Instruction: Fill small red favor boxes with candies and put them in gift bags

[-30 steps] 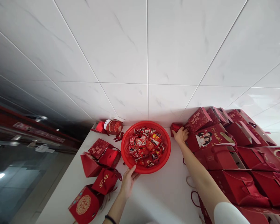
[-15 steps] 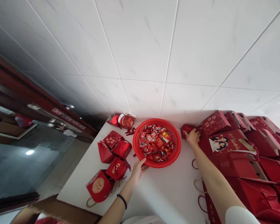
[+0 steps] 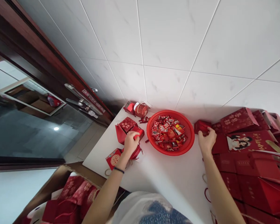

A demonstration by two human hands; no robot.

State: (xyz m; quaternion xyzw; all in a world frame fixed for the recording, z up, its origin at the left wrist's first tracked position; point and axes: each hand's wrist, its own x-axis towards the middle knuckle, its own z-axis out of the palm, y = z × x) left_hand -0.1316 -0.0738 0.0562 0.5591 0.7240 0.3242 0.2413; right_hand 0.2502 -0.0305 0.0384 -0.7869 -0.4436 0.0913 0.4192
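Note:
My left hand (image 3: 131,143) is over the group of small red boxes on the left, its fingers closed at a bright red piece on the box (image 3: 127,124). What it grips is too small to tell. My right hand (image 3: 207,138) has thumb and fingers apart at a small dark red box (image 3: 202,126) by the wall, touching its front edge. Between the hands stands a red plastic basket (image 3: 190,141) holding many red-wrapped candies (image 3: 169,132). A red box with a round gold pattern (image 3: 114,159) lies below my left hand.
Rows of red gift bags (image 3: 245,161) fill the right side of the white table (image 3: 158,174). A red jar (image 3: 141,109) stands at the back left. A cardboard box (image 3: 58,174) of red packages is at the lower left, near a door (image 3: 72,90).
My left hand has left the basket's rim and moved left to the small boxes. My right hand stays at the dark red box, turned more upright. The view has shifted left.

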